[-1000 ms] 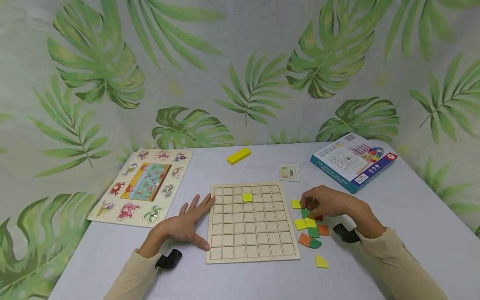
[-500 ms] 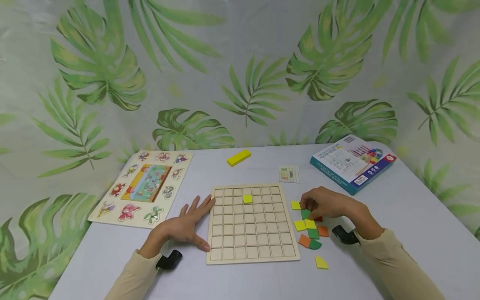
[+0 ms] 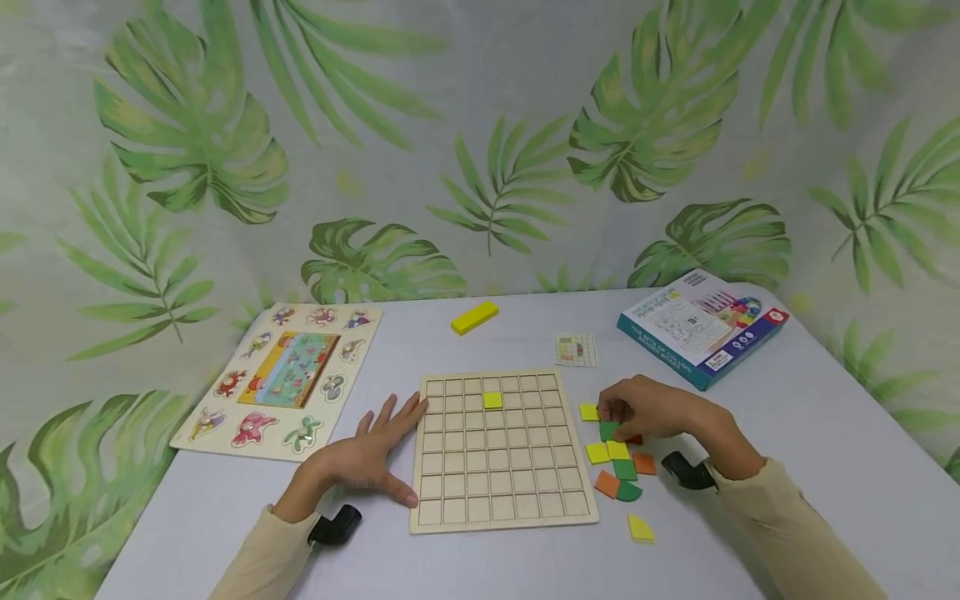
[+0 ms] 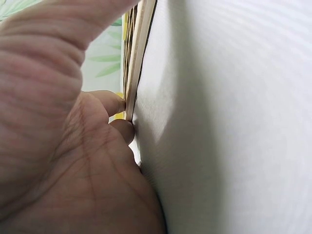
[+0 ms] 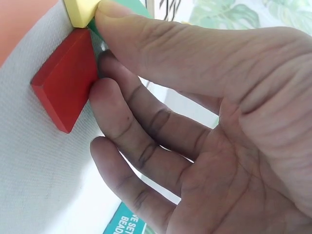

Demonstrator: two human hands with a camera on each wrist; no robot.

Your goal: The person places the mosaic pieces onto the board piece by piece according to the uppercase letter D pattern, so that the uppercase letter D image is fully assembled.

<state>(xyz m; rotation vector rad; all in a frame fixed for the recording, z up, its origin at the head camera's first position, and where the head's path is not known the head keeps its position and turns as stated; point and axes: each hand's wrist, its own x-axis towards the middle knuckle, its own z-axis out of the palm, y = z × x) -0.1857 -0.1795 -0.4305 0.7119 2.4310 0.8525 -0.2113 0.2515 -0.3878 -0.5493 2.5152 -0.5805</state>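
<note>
A wooden grid board (image 3: 498, 487) lies mid-table with one yellow tile (image 3: 492, 400) set in its second row. My left hand (image 3: 375, 454) lies flat on the table, and its fingers (image 4: 114, 105) touch the board's left edge (image 4: 139, 58). To the right of the board my right hand (image 3: 609, 414) hovers over a heap of loose coloured tiles. Its thumb (image 5: 146, 39) and curled fingers close on a green tile (image 3: 609, 431). They sit between a yellow tile (image 5: 80, 10) and a red tile (image 5: 66, 80). Several yellow, green and orange tiles (image 3: 618, 467) lie just in front of that hand.
An animal peg puzzle (image 3: 281, 379) lies at the far left. A yellow block (image 3: 475, 317) and a small pattern card (image 3: 576, 350) sit behind the board, and a blue game box (image 3: 701, 325) is at the back right. A yellow quarter-round tile (image 3: 641, 528) lies alone near the front.
</note>
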